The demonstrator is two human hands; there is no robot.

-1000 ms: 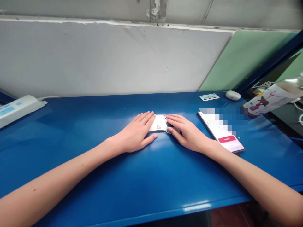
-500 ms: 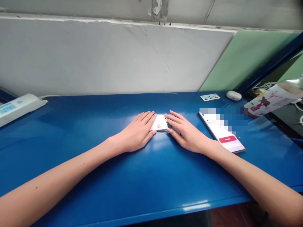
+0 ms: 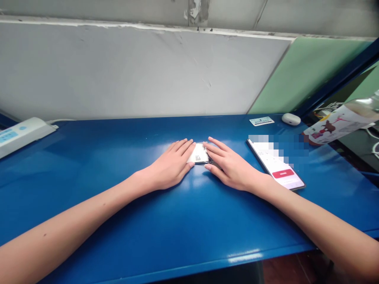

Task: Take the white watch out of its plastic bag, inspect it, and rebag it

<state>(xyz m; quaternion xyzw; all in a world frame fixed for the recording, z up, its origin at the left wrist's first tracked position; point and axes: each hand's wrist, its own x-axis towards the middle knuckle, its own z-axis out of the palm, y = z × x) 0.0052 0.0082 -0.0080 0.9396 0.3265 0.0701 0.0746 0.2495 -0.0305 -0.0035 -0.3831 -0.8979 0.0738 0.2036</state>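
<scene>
A small white packet [image 3: 199,154] in clear wrap, with a dark code mark on it, lies flat in the middle of the blue table [image 3: 118,221]. My left hand [image 3: 170,165] lies flat with fingers stretched out, its fingertips on the packet's left edge. My right hand [image 3: 229,165] also lies flat and open, fingertips covering the packet's right edge. Both hands press on the packet from either side; much of it is hidden under the fingers.
A phone [image 3: 276,165] with a lit screen lies right of my right hand. Farther back sit a small card [image 3: 261,121] and a white earbud case [image 3: 291,118]. A white power strip [image 3: 20,134] rests at the far left. A bottle [image 3: 340,122] lies at the right edge.
My two hands have slid closer together over the packet, so less of it shows. The left thumb has tucked in beside the fingers.
</scene>
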